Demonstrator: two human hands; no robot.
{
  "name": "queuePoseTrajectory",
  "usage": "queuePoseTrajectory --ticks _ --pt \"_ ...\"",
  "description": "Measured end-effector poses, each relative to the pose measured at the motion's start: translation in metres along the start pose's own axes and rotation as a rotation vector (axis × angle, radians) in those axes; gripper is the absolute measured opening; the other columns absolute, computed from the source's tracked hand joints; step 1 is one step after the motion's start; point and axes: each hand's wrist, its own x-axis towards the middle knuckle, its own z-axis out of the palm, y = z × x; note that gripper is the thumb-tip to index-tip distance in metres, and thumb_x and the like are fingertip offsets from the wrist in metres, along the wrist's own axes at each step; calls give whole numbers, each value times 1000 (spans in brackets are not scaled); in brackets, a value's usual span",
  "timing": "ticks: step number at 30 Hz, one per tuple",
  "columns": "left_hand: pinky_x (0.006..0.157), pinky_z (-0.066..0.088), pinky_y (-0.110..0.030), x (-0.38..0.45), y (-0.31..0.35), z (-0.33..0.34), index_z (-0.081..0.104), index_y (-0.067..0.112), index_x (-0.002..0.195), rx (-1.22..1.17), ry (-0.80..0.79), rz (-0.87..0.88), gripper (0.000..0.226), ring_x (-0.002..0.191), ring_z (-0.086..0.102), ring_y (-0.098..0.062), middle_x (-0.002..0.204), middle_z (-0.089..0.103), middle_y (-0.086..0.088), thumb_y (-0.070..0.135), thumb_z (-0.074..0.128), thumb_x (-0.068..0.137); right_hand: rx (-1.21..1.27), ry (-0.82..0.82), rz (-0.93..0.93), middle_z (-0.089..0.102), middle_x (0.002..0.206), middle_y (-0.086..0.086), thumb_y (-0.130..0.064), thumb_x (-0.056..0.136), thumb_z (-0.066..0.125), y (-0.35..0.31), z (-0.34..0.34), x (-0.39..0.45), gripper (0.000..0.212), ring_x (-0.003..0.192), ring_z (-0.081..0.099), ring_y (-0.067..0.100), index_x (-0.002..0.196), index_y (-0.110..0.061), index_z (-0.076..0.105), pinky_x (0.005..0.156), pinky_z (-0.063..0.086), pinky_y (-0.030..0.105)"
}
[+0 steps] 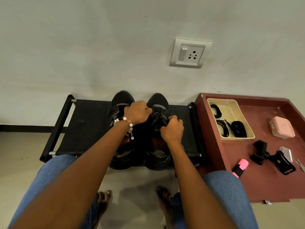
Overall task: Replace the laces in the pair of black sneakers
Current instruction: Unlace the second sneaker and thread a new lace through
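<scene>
Black sneakers, pair: left sneaker (121, 103), right sneaker (159, 104), on rack (85, 126), toes far, lengthwise near-to-far. Left hand (137, 112) and right hand (173, 129) curled, pinching right sneaker's laces (159, 113).

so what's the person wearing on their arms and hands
Both forearms are bare, with no sleeves or gloves in view. The left hand has a bracelet of white and clear beads at the wrist, with a short dangling strand. The right hand wears nothing visible.
</scene>
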Motion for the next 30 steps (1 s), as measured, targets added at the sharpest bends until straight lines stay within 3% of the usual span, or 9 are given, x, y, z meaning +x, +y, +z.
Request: queuePoseTrajectory --ticks 3,7,10,13,17,19,22,27,30 --pt "73 44 -32 0 0 -7 67 6 76 -336 -65 -50 35 59 51 -12 63 61 4 28 52 99 18 -51 21 41 134 18 -8 84 63 -1 -3 2 49 123 43 38 130 -7 46 100 43 52" --pt "59 50 -16 -7 8 -34 67 3 86 -909 81 -101 16 62 58 -10 73 67 -4 13 59 95 113 -174 76 52 125 13 -11 81 70 -9 -20 6 43 116 50 34 120 -8 53 96 47 53" --pt "62 53 -17 -11 12 -59 69 1 94 -1123 123 -60 13 64 66 -14 79 70 -8 8 58 95 241 -147 -6 62 112 9 -7 81 74 -20 -36 7 32 106 59 25 110 -3 61 93 52 42" --pt "73 58 -26 -18 19 -75 69 4 95 -1234 75 -11 13 70 72 -19 85 74 -10 9 57 95 530 -139 -150 69 103 6 -8 83 74 -36 -46 1 23 98 66 18 105 -10 67 87 54 28" --pt "79 59 -36 -27 35 -79 67 -2 104 -1379 -47 36 17 89 72 -28 97 73 -18 3 54 96 773 -298 -329 72 104 8 -11 87 72 -56 -42 -14 26 99 69 15 112 -4 67 88 53 24" --pt "80 59 -38 -27 42 -77 65 -7 108 -1432 -91 36 19 93 71 -30 101 71 -23 0 51 96 842 -328 -358 74 96 6 -12 90 68 -62 -42 -19 18 89 70 11 106 -4 69 78 54 19" --pt "82 59 -38 -24 43 -76 62 -10 110 -1477 -73 7 20 95 71 -30 104 69 -24 -4 49 96 821 -306 -290 70 78 7 -15 95 62 -62 -52 -17 15 67 65 10 94 -2 69 59 47 14" --pt "99 50 -38 -5 18 -69 58 -4 117 -1546 86 -159 27 101 69 -24 108 68 -16 -8 47 94 717 -221 -173 60 62 2 -16 94 62 -42 -90 4 16 54 52 10 88 -4 72 58 46 23" --pt "103 45 -35 3 4 -57 53 2 130 -1437 160 -241 39 107 63 -20 111 63 -8 -7 50 92 643 -133 -129 60 61 0 -19 94 63 -30 -108 13 18 53 50 10 88 -5 73 58 46 24"
